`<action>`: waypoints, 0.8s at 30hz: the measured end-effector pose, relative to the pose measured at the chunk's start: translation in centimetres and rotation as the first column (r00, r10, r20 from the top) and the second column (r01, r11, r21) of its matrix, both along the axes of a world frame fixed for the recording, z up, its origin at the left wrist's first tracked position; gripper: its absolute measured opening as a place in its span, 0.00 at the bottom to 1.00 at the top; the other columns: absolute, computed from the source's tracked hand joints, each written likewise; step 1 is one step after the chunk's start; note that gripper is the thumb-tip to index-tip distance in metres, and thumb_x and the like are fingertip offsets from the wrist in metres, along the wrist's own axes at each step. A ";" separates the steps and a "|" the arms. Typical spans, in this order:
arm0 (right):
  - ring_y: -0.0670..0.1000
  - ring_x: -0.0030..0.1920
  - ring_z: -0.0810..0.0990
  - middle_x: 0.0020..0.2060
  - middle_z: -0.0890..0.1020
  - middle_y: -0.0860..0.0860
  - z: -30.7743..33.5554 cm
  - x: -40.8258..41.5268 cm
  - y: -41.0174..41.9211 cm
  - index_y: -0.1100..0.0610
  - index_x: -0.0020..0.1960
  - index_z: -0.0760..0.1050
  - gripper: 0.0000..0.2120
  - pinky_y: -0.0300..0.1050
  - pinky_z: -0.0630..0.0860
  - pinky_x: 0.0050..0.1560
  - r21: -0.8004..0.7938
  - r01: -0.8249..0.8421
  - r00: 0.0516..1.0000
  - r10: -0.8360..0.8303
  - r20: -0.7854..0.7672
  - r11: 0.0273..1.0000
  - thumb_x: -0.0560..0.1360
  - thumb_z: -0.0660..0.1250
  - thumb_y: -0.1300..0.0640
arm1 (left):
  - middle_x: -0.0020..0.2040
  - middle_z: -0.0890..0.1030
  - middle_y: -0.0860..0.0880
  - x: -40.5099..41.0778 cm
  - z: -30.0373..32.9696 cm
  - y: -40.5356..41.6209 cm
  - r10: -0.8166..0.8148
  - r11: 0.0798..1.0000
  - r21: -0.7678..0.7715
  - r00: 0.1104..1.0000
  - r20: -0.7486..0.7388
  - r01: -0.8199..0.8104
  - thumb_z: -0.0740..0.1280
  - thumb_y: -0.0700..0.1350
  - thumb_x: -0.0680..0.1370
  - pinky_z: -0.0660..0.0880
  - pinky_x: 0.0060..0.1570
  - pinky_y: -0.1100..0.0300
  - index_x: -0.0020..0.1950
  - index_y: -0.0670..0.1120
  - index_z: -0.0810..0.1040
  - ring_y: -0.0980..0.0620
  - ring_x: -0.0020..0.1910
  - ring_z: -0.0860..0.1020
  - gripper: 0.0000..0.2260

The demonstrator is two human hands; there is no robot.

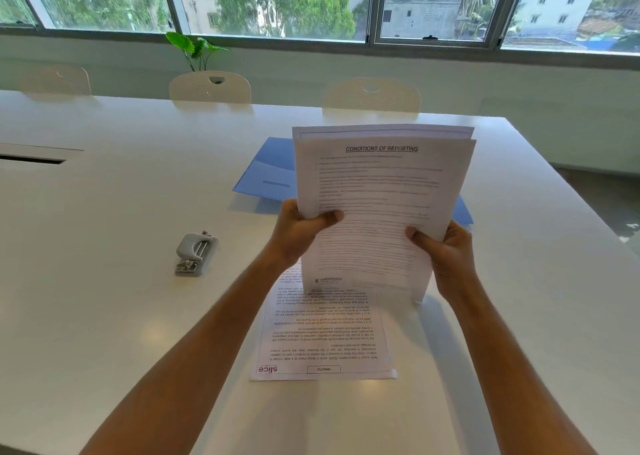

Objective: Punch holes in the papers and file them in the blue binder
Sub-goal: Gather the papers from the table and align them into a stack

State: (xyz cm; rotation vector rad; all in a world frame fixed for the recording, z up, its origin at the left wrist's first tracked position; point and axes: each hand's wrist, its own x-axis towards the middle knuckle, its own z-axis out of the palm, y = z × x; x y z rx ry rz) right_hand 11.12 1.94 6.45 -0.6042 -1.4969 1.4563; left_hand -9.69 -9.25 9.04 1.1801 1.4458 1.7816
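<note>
Above the table [104, 316], both hands' grips clasp the papers [381, 191] by side edges, binder [270, 170] behind

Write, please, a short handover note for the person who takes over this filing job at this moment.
Left hand and right hand both grip the upright stack of papers above the table.
One sheet lies flat on the table under the stack.
The hole punch sits untouched to the left.
The blue binder lies behind the stack.
Done: papers gathered. Left: punching, then filing.
</note>
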 end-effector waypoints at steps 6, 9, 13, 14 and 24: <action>0.49 0.44 0.85 0.43 0.87 0.46 -0.1 -0.5 0.3 0.54 0.52 0.80 0.14 0.45 0.82 0.46 -0.048 0.021 0.999 -0.022 -0.030 0.999 0.66 0.72 0.58 | 0.50 0.84 0.46 -0.2 0.0 0.1 -0.028 1.000 -0.004 0.999 0.041 0.028 0.71 0.34 0.72 0.80 0.51 0.46 0.51 0.47 0.82 0.42 0.51 0.82 0.11; 0.45 0.41 0.85 0.41 0.86 0.42 0.1 -0.6 0.7 0.51 0.50 0.79 0.09 0.41 0.82 0.42 0.000 0.068 0.997 -0.067 0.049 0.998 0.72 0.72 0.61 | 0.51 0.83 0.43 -0.5 -0.1 0.4 -0.072 0.997 -0.034 0.994 0.083 0.075 0.72 0.37 0.72 0.80 0.51 0.42 0.52 0.46 0.81 0.40 0.52 0.82 0.11; 0.40 0.38 0.84 0.37 0.84 0.35 0.7 -0.8 1.2 0.54 0.53 0.79 0.09 0.32 0.79 0.37 0.097 0.100 0.983 -0.114 0.145 0.990 0.75 0.70 0.65 | 0.50 0.84 0.45 -1.2 -0.2 0.6 -0.043 0.995 -0.091 0.996 0.081 0.051 0.72 0.42 0.72 0.80 0.50 0.44 0.52 0.46 0.81 0.41 0.50 0.83 0.09; 0.38 0.37 0.83 0.36 0.84 0.33 0.9 -0.8 1.3 0.56 0.54 0.78 0.10 0.30 0.78 0.37 0.112 0.101 0.980 -0.118 0.158 0.989 0.75 0.69 0.66 | 0.49 0.84 0.46 -1.5 -0.4 0.5 -0.036 0.994 -0.103 0.995 0.088 0.045 0.71 0.44 0.74 0.80 0.50 0.45 0.52 0.46 0.81 0.41 0.50 0.83 0.07; 0.48 0.38 0.86 0.38 0.87 0.49 -0.8 -0.9 1.8 0.59 0.52 0.80 0.10 0.39 0.81 0.36 -0.188 -0.013 0.970 0.058 0.235 0.982 0.74 0.68 0.70 | 0.65 0.78 0.48 -6.4 -5.2 -0.4 0.181 0.905 -0.366 0.975 -0.127 -0.216 0.52 0.73 0.71 0.62 0.70 0.46 0.62 0.48 0.79 0.50 0.66 0.73 0.36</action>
